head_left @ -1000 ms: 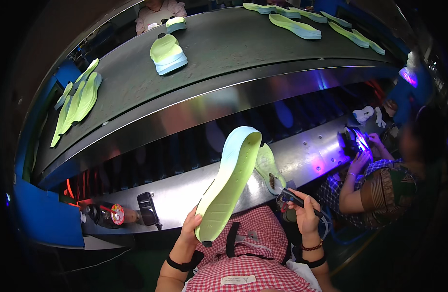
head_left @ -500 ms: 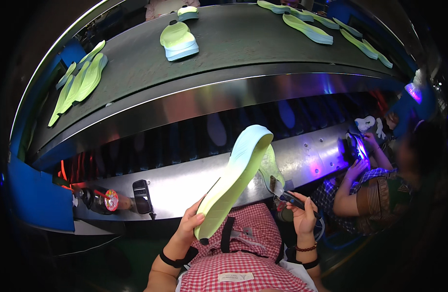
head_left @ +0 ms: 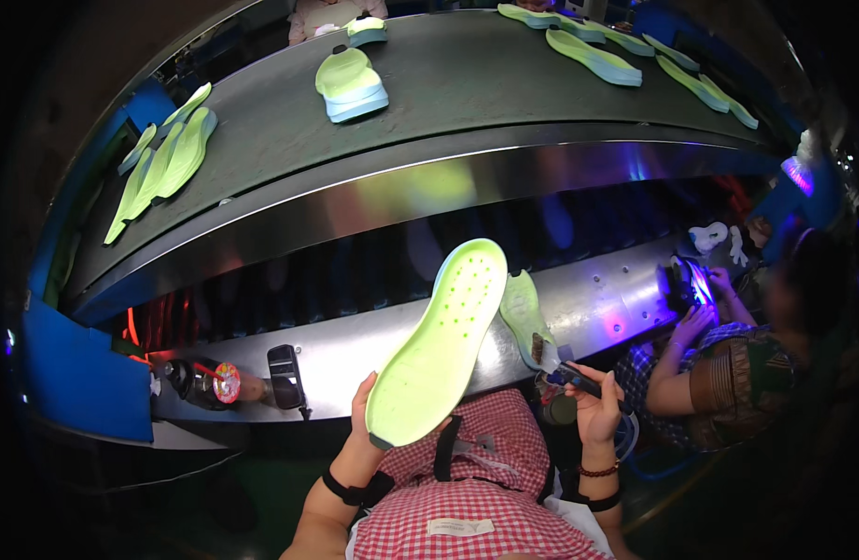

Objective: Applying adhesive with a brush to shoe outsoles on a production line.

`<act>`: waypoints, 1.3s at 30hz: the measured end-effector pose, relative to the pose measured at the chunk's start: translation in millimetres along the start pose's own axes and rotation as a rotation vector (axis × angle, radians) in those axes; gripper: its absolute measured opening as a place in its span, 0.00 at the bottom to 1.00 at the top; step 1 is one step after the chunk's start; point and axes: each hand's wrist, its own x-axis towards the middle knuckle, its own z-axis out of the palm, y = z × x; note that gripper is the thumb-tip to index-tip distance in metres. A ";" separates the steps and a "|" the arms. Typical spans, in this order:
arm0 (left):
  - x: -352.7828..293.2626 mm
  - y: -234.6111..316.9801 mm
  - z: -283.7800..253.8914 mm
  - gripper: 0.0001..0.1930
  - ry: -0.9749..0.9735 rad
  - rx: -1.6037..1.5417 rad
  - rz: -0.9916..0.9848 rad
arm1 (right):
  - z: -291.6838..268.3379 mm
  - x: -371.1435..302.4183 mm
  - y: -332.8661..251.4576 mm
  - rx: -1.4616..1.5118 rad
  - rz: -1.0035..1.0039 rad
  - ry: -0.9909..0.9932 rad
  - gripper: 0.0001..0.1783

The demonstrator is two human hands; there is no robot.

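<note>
My left hand grips the heel or toe end of a yellow-green shoe sole with a pale blue edge. Its broad face, dotted with small holes at the far end, is turned up toward me, and a dark tab shows at the near end. Closed around the handle of a dark brush is my right hand. The brown bristles lie at the near end of a second yellow-green sole, on the metal ledge; whether they touch it I cannot tell. The held sole partly covers that second one.
Beyond the metal ledge runs a dark conveyor belt carrying several soles. A dark case and a drink bottle stand at the left. On the right, a co-worker's hands hold a dark object under violet light.
My left hand has rotated the sole from its side wall to its broad, perforated face. My right hand still holds the brush near the second sole.
</note>
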 end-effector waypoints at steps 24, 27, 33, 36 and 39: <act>10.8 6.0 -23.2 0.26 0.301 0.457 0.020 | 30.1 6.8 -6.9 -0.077 -0.036 -0.073 0.12; 16.7 13.9 1.4 0.26 0.243 0.635 0.042 | 10.0 9.3 -7.9 0.115 -0.010 0.060 0.13; 38.8 -6.7 93.2 0.29 -0.055 0.897 0.082 | -20.8 7.0 6.4 0.185 0.109 0.173 0.11; 85.4 -24.5 128.8 0.27 -0.315 0.753 0.185 | -26.1 6.3 12.4 0.175 0.163 0.172 0.12; 165.2 -65.7 196.5 0.25 -0.448 0.462 0.159 | -48.0 4.3 28.9 0.207 0.130 0.180 0.11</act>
